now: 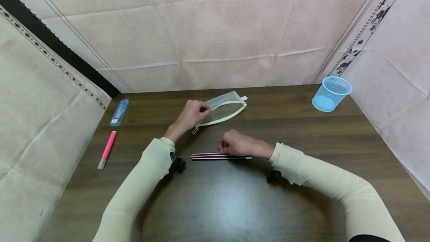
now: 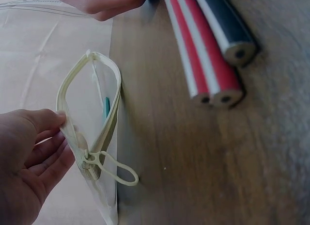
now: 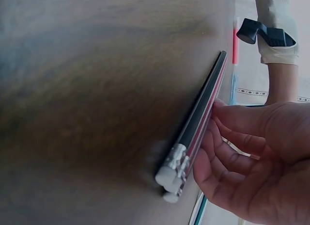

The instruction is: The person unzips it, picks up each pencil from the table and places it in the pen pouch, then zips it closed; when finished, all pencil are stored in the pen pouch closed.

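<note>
In the head view, my left hand (image 1: 193,117) is at a pale mesh zip pouch (image 1: 223,112). Thumb and fingers pinch one side of its mouth, which gapes apart; the zip pull (image 2: 118,169) dangles at the near end. My right hand (image 1: 236,143) has its fingers curled at the far side of three pencils (image 3: 196,120), thumb and fingertips against them. Two pencils are red-and-silver striped and one is black and silver, with white erasers at the right end. They lie side by side, close over the table, in front of the pouch.
On the left of the brown table (image 1: 208,204) lie a pink marker (image 1: 109,146) with a clear end and a small blue case (image 1: 119,112). A blue mesh cup (image 1: 330,94) stands at the back right. Cloth-covered walls (image 1: 215,40) rise around the table.
</note>
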A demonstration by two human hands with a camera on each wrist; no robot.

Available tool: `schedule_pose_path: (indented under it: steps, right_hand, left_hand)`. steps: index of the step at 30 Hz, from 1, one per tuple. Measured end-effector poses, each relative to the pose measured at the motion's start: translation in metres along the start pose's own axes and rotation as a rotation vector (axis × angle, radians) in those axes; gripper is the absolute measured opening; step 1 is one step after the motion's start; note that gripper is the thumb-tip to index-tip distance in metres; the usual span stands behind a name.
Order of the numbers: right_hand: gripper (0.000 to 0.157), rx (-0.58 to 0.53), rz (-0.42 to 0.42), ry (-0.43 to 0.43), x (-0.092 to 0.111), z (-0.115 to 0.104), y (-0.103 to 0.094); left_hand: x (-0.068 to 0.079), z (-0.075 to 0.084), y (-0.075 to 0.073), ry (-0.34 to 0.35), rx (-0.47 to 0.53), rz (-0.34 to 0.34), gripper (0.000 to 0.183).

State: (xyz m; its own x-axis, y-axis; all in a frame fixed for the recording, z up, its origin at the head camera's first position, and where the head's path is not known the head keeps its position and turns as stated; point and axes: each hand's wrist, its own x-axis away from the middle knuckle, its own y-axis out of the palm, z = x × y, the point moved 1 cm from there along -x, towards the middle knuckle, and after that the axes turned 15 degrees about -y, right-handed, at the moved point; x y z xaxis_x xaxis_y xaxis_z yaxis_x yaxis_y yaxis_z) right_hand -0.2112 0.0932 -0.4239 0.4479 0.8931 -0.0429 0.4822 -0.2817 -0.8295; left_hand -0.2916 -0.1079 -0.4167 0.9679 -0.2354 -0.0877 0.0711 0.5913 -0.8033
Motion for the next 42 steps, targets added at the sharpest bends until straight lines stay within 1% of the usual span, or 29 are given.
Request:
schedule_pose_path:
  steps: [7, 14, 16, 18, 21, 24, 28, 31, 34, 38, 42]
  right_hand:
    - [0.014, 0.029, 0.008, -0.019, -0.001, 0.001, 0.002]
    - [0.017, 0.114, -0.002, -0.035, -0.005, 0.002, 0.006]
    - [0.019, 0.145, -0.016, -0.055, -0.007, 0.003, 0.005]
    - [0.021, 0.167, -0.029, -0.095, -0.008, 0.003, 0.003]
    - [0.020, 0.192, -0.051, -0.145, -0.010, 0.005, -0.002]
    - [0.013, 0.157, -0.055, -0.168, -0.011, 0.008, -0.009]
    - [0.005, 0.066, -0.048, -0.168, -0.009, 0.014, -0.017]
    - [0.008, 0.047, -0.044, -0.172, -0.008, 0.017, -0.022]
    - [0.011, 0.070, -0.036, -0.191, -0.006, 0.018, -0.027]
    - [0.009, 0.049, -0.012, -0.210, -0.001, 0.020, -0.034]
    - [0.005, -0.013, 0.018, -0.164, 0.003, 0.022, -0.041]
  left_hand:
    - [0.000, 0.000, 0.001, -0.012, -0.003, -0.011, 0.019]
    - [0.000, -0.001, 0.002, -0.019, -0.015, -0.011, 0.018]
    - [0.000, -0.001, 0.002, -0.017, -0.016, -0.011, 0.018]
    - [0.000, 0.000, 0.002, -0.013, -0.016, -0.007, 0.018]
    - [0.000, 0.001, 0.001, -0.008, -0.014, -0.001, 0.018]
    - [0.000, 0.002, 0.001, -0.006, -0.018, -0.001, 0.017]
    - [0.000, 0.002, 0.002, -0.010, -0.019, -0.011, 0.017]
    - [0.000, 0.003, 0.002, -0.012, -0.022, -0.010, 0.017]
    - [0.000, 0.003, 0.002, -0.008, -0.024, -0.004, 0.017]
    - [0.000, 0.003, 0.001, -0.006, -0.022, -0.003, 0.018]
    - [-0.001, 0.004, 0.000, -0.011, -0.014, 0.000, 0.018]
